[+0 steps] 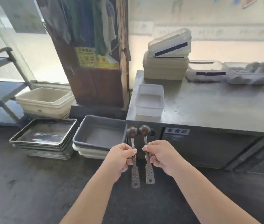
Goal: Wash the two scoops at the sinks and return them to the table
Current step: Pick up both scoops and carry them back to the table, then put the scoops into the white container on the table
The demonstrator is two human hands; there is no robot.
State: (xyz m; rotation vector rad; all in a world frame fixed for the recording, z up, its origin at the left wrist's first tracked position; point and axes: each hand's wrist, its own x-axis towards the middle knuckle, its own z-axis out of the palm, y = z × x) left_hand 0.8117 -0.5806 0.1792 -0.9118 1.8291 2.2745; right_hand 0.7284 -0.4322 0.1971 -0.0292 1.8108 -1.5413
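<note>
2 scoops held upright, bowls far, perforated ends near: left hand (121,156) pinches left scoop (133,156), right hand (161,156) pinches right scoop (147,155). Steel table (216,109) far-right, nearer right hand. No sink visible.

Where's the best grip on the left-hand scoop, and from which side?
Take the left scoop on the narrow ribbed neck between its round bowl and the wide perforated tail, where the left hand pinches it now. It is held bowl up, so come in from the outer left side. The right scoop, held in the right hand, crowds the inner side.
</note>
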